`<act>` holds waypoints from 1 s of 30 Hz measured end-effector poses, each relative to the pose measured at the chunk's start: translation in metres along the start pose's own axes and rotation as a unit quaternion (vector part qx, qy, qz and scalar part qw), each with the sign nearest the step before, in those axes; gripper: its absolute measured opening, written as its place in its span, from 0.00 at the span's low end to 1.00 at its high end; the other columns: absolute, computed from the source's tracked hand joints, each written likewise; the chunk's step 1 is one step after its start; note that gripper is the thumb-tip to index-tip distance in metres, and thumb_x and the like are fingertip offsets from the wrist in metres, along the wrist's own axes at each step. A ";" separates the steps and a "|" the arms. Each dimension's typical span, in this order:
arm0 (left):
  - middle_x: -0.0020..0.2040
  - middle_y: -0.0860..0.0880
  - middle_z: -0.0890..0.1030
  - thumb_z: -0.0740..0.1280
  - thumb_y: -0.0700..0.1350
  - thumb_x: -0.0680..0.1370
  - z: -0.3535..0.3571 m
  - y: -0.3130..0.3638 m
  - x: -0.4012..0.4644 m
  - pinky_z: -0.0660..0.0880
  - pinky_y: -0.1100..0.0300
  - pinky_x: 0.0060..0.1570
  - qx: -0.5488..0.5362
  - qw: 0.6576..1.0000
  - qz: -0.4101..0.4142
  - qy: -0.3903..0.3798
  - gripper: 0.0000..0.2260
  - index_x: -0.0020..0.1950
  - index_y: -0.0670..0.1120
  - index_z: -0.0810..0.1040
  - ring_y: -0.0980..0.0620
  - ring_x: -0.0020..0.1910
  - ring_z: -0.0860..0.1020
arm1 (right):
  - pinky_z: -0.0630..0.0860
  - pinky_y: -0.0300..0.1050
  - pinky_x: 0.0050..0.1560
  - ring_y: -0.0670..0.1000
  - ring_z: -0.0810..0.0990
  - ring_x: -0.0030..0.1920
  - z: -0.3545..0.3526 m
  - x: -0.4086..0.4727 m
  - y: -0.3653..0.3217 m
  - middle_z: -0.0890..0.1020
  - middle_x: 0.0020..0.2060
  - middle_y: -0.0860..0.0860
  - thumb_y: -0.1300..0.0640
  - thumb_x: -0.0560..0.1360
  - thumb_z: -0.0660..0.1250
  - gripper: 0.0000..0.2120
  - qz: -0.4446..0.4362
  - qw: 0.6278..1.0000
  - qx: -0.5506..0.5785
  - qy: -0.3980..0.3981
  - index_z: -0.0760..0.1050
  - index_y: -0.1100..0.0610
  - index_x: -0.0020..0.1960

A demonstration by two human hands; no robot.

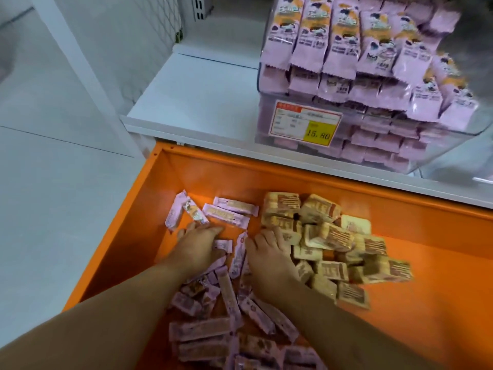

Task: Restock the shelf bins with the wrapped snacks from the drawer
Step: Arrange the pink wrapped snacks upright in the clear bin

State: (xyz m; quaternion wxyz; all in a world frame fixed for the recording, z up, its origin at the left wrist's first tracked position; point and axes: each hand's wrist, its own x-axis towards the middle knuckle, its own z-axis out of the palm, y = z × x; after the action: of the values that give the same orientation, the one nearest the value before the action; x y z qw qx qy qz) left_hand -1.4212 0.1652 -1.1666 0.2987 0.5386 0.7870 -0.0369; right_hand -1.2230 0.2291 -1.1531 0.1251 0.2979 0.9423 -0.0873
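just two bare forearms, left hand (198, 243) and right hand (269, 252), no sleeves, watch or rings showing

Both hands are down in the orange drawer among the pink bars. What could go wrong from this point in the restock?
1. The clear bin is already heaped above its rim with pink packets; adding more could send some sliding off.
2. The tan packs lie right against the right hand, so a scoop could pick up the wrong snack.
3. The left hand and right hand press loose pink bars together; some may drop when lifted.
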 end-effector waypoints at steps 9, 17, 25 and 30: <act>0.59 0.54 0.82 0.71 0.50 0.82 -0.047 0.016 -0.029 0.78 0.57 0.48 -0.267 0.962 0.025 0.045 0.11 0.64 0.55 0.82 0.52 0.48 0.79 | 0.81 0.50 0.57 0.50 0.77 0.60 -0.064 -0.038 0.015 0.75 0.60 0.45 0.62 0.72 0.77 0.24 0.120 0.942 0.314 0.002 0.73 0.45 0.60; 0.44 0.45 0.82 0.65 0.47 0.85 -0.153 0.104 -0.115 0.74 0.62 0.27 -0.524 0.852 0.004 -0.007 0.08 0.56 0.44 0.81 0.54 0.30 0.78 | 0.85 0.49 0.40 0.47 0.85 0.43 -0.204 -0.112 0.040 0.84 0.48 0.48 0.59 0.69 0.83 0.27 0.164 0.872 0.460 0.032 0.71 0.47 0.60; 0.49 0.41 0.80 0.64 0.43 0.85 -0.207 0.187 -0.204 0.78 0.59 0.34 -0.633 0.767 0.069 -0.078 0.09 0.61 0.40 0.79 0.49 0.38 0.80 | 0.84 0.59 0.50 0.51 0.87 0.47 -0.286 -0.198 0.041 0.83 0.51 0.49 0.59 0.75 0.79 0.21 0.125 0.824 0.535 0.138 0.75 0.47 0.61; 0.64 0.40 0.83 0.77 0.38 0.75 -0.208 0.206 -0.223 0.73 0.51 0.61 -0.554 0.813 0.161 -0.077 0.24 0.70 0.46 0.79 0.40 0.62 0.81 | 0.80 0.39 0.41 0.49 0.87 0.46 -0.302 -0.226 0.047 0.83 0.50 0.49 0.66 0.75 0.77 0.21 0.113 0.783 0.581 0.192 0.76 0.51 0.63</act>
State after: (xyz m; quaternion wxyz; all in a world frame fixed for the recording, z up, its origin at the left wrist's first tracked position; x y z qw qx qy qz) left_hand -1.2775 0.1460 -0.8278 0.6079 0.3967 0.5504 0.4125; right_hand -1.0721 0.2177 -0.8045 -0.2463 0.4294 0.6770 -0.5446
